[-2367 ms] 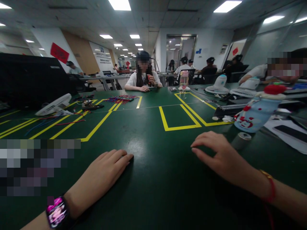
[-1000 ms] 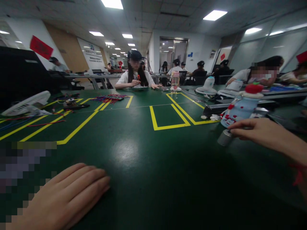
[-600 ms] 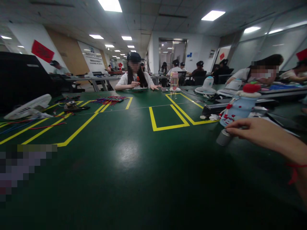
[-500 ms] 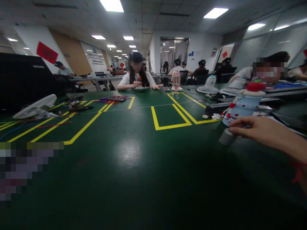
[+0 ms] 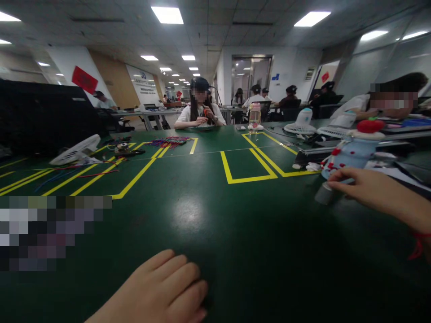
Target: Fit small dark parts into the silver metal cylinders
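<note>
My right hand (image 5: 367,190) reaches out at the right, its fingertips pinching the top end of a small grey cylinder (image 5: 322,194) that leans on the green table (image 5: 215,215). Just behind the cylinder stands a light blue bottle (image 5: 352,152) with red decorations and a red cap. My left hand (image 5: 158,291) lies flat, palm down, on the table at the bottom centre, fingers together, holding nothing. A red cord shows on my right wrist.
Yellow tape rectangles (image 5: 249,166) mark the table. A white fan (image 5: 76,150), loose wires and a bundle of coloured wires (image 5: 168,141) lie at the left and back. A pink bottle (image 5: 255,115) and more fans (image 5: 303,123) stand behind. A person (image 5: 200,112) sits opposite, others at the right.
My right hand moved from the table's middle out to the grey cylinder and took its top, tilting it. My left hand left the view and is back at the bottom centre.
</note>
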Demonstrator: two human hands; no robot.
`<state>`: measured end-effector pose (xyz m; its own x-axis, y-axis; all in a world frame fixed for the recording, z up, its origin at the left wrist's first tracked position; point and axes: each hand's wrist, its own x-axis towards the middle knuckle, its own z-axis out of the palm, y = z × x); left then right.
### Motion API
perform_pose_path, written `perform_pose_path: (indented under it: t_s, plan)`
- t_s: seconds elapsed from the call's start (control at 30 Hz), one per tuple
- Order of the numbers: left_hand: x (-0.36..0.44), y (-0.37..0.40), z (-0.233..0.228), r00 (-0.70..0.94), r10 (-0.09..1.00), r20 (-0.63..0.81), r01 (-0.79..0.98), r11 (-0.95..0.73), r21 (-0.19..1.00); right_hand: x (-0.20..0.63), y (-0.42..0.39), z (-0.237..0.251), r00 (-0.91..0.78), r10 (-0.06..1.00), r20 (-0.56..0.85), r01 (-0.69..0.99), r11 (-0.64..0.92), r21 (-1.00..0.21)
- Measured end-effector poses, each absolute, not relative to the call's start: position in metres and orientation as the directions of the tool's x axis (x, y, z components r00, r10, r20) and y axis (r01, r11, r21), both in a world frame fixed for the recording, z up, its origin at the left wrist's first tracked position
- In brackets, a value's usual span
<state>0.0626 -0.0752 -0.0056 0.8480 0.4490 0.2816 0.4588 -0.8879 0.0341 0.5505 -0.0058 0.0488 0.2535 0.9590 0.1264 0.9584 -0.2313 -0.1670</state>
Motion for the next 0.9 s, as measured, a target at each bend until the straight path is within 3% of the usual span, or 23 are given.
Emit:
perform_pose_path:
  t_s: [0.07, 0.13, 0.27, 0.47, 0.7, 0.9]
  plan:
    - [0.092, -0.061, 0.02, 0.845, 0.517, 0.139, 0.497, -0.854, 0.155, 0.554, -0.006, 0.048, 0.266, 0.956, 0.124, 0.951, -0.24, -0.195]
    - [0.105, -0.05, 0.029, 0.817, 0.569, 0.095, 0.529, -0.804, 0.27, 0.555, -0.008, 0.049, 0.284, 0.95, 0.128, 0.942, -0.252, -0.22]
    - [0.099, -0.031, 0.017, 0.709, 0.7, 0.083, 0.575, -0.643, 0.506, 0.553, -0.011, 0.052, 0.297, 0.946, 0.128, 0.932, -0.258, -0.254]
    - [0.082, -0.016, 0.008, 0.541, 0.841, 0.021, 0.573, -0.387, 0.722, 0.556, -0.008, 0.05, 0.285, 0.954, 0.09, 0.917, -0.244, -0.314]
    - [0.081, -0.015, 0.009, 0.461, 0.885, -0.068, 0.488, -0.189, 0.852, 0.555, -0.009, 0.051, 0.254, 0.966, 0.046, 0.903, -0.22, -0.368]
    - [0.08, -0.012, 0.008, 0.372, 0.923, -0.093, 0.451, -0.093, 0.888, 0.542, -0.013, 0.058, 0.249, 0.957, 0.147, 0.958, -0.222, -0.181]
